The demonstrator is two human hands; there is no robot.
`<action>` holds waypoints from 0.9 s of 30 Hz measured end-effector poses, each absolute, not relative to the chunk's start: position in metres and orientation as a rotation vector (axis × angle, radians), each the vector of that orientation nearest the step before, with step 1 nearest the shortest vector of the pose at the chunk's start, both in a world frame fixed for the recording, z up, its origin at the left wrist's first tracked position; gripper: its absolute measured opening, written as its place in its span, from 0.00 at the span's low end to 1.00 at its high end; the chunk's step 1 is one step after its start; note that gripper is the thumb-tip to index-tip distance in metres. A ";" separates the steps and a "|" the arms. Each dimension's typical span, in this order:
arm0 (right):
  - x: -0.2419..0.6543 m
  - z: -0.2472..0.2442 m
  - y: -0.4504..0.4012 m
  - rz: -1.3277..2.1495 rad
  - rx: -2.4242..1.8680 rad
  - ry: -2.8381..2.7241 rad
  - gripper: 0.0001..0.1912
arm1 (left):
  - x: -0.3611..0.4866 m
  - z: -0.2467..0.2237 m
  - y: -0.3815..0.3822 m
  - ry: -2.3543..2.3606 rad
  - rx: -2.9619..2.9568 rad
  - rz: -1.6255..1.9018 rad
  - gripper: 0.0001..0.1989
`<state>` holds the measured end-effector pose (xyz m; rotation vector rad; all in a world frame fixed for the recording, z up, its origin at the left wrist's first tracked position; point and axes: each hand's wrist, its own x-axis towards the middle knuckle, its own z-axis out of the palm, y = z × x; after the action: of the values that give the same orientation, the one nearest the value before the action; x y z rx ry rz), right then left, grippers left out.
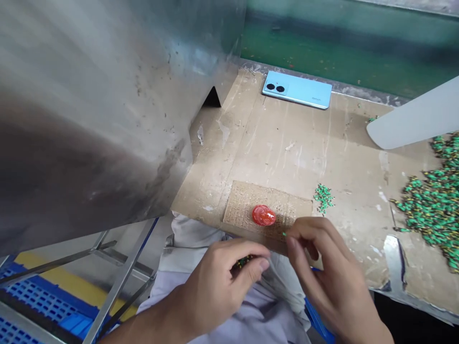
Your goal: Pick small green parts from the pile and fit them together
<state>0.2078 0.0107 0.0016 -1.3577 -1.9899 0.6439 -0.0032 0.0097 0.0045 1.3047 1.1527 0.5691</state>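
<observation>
Left hand (215, 286) is clamping green parts (244, 261) against its fingers; right hand (326, 270) is pinching one green part (284, 234), fingertips together, near a textured mat (290, 210).

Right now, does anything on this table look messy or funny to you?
Yes. Lots of tiny green parts lie loose in a big heap on the cardboard, with no box holding them, and a small clump sits apart from the heap. The cardboard also looks torn near the front right.
</observation>
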 end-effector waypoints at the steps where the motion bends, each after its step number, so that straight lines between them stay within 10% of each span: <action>1: 0.206 0.001 0.015 0.617 -1.392 -1.956 0.07 | -0.004 0.002 0.009 1.180 1.340 0.599 0.11; 27: 0.213 0.004 0.030 0.519 -1.495 -1.848 0.04 | -0.002 -0.020 0.007 1.226 1.648 0.801 0.17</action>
<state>0.2132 0.0297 0.0038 -1.4954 -1.8478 0.5186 -0.0024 0.0067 -0.0197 1.6481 1.2256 0.8007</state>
